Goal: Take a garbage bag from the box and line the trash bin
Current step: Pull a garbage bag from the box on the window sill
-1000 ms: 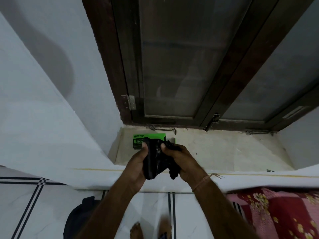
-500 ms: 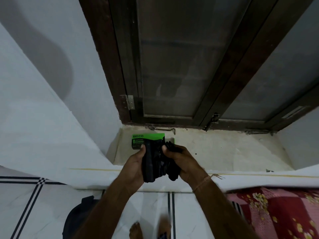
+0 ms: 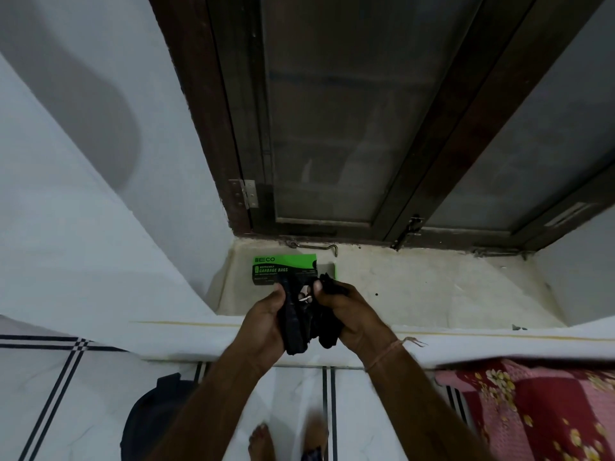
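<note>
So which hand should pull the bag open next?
Probably the right hand. It pinches a loose end of the black garbage bag, while the left hand wraps the thicker folded part, so it can hold that steady. The green box lies behind on the sill.

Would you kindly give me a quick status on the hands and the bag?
Left hand and right hand both gripping black garbage bag, still bunched. Green box on sill behind. Bin not identifiable.
</note>
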`<state>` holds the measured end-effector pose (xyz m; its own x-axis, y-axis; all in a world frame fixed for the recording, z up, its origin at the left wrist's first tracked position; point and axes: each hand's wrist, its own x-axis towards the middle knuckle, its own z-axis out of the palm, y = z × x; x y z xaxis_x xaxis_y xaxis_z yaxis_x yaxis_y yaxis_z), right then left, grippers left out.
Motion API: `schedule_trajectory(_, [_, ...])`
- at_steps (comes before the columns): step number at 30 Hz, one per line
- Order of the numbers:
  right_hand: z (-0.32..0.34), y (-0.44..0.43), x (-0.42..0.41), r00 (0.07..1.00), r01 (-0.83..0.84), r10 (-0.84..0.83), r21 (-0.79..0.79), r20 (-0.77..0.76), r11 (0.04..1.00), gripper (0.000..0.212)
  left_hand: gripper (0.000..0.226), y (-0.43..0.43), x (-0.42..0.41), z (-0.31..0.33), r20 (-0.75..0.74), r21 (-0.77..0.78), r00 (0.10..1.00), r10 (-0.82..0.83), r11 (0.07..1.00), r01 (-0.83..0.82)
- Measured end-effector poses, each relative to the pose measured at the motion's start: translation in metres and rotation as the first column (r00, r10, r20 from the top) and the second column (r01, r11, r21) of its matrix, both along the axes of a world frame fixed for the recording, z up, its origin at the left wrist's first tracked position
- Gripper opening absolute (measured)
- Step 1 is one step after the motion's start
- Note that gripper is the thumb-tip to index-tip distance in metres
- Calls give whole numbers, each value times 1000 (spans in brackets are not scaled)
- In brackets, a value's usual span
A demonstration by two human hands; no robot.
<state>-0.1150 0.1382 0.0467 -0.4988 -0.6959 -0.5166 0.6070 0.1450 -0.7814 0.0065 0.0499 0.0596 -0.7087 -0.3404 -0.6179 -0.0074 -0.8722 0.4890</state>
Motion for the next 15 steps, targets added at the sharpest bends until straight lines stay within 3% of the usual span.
schedule_trajectory(7, [1, 3, 1, 996, -24, 26, -17, 84, 1000, 16, 56, 4, -1, 1, -44, 44, 999, -25, 999, 27])
schedule_trajectory(10, [2, 4, 2, 984, 3, 4, -43, 177, 999, 26, 56, 7, -3, 0, -47, 47, 999, -2, 999, 4])
schedule_trajectory(15, [-3, 3, -5, 906, 209, -135, -147, 402, 967, 31, 41, 3, -2, -2, -82, 141, 973, 215, 969, -202])
